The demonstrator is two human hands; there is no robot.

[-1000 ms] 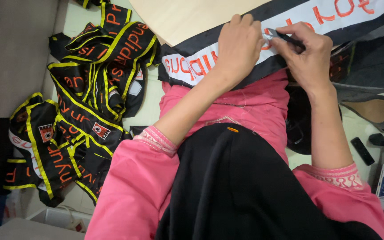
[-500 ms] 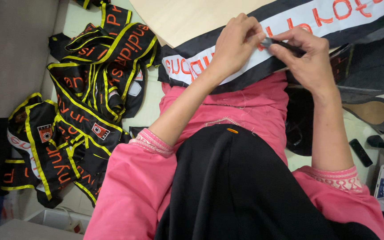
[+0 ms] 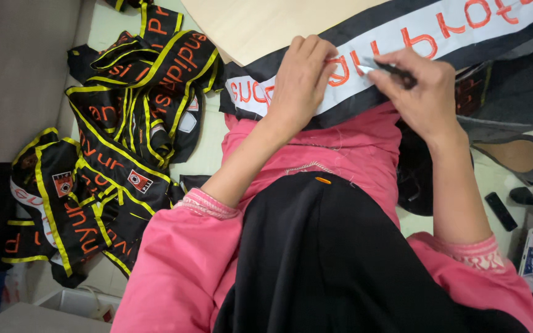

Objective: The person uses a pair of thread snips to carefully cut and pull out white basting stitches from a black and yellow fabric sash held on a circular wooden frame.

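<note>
While the left hand [image 3: 300, 77] presses flat the soft, limp sash [image 3: 402, 37], right hand [image 3: 424, 92] fingers pinch a thin tool [image 3: 387, 69].

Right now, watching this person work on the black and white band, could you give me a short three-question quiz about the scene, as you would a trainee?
1. True or false: the left hand lies flat on the white strip of the black sash.
2. Which hand holds the small dark tool? A) left B) right C) neither
3. Fill in: the pile of finished sashes lies on the person's ____ side.

Key:
1. True; it presses the sash down over the orange lettering.
2. B; the right hand pinches it, with its pale tip at the lettering.
3. Left; they are black with yellow edging and orange lettering.
</note>
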